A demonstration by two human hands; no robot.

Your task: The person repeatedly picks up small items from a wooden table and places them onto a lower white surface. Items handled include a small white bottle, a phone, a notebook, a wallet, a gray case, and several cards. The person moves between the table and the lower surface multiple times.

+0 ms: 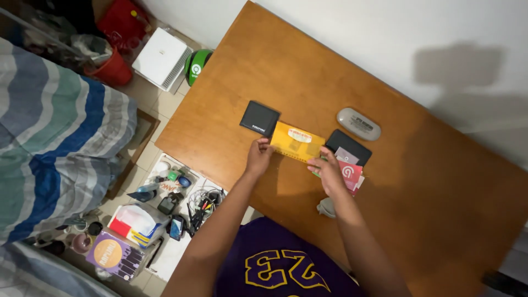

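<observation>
Envelope [297,142] between two wallets [259,118]

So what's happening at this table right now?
A person at a wooden table grips a yellow envelope at both ends: left hand on one, right hand on the other. A black wallet lies beside it, with pink cards, a black pouch and a grey case nearby.

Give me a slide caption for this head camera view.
Both hands, left and right, hold a yellow envelope over a wooden table.
</observation>
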